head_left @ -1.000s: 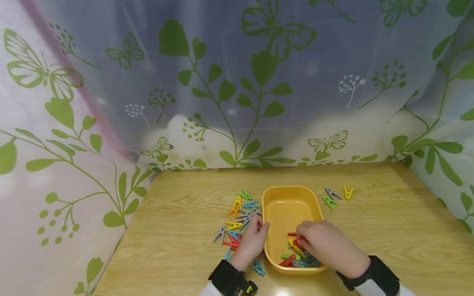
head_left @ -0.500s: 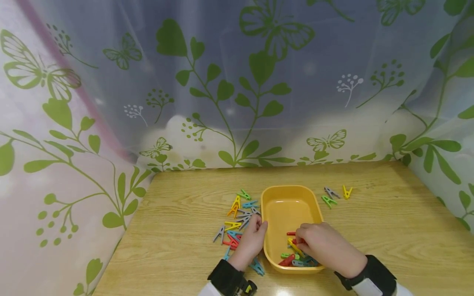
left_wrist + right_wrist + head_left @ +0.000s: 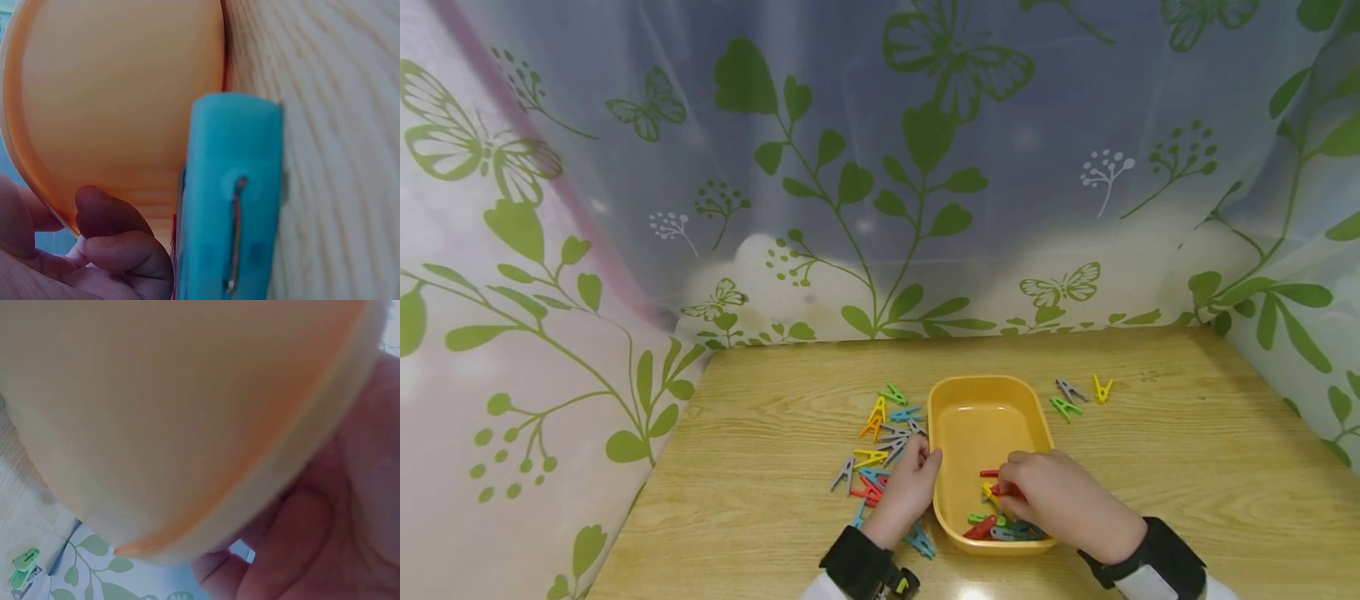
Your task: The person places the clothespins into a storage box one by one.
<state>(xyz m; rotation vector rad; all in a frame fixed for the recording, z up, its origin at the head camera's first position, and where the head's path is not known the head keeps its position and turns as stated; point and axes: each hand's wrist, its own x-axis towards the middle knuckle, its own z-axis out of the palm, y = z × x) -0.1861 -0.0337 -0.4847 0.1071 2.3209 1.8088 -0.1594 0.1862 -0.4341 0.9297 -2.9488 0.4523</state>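
A yellow tray (image 3: 985,421) stands on the wooden table, with several coloured clothespins (image 3: 1000,527) in its near end. My right hand (image 3: 1060,500) reaches into the tray with curled fingers that pinch a red clothespin (image 3: 1004,490). My left hand (image 3: 906,492) grips the tray's left rim, thumb at the edge. Close up in the left wrist view, its curled fingers (image 3: 125,250) lie against the tray's outer wall (image 3: 119,94), beside a blue clothespin (image 3: 231,206). The right wrist view is filled by the tray wall (image 3: 156,412) and my palm (image 3: 350,537).
A heap of loose clothespins (image 3: 883,437) lies left of the tray. Three more (image 3: 1078,398) lie by its far right corner, and a green one (image 3: 25,562) shows in the right wrist view. A leaf-printed curtain (image 3: 880,167) closes the table's far and side edges.
My right hand has slid a little toward me inside the tray, its fingertips now on the red clothespin. The left hand and the tray have stayed put.
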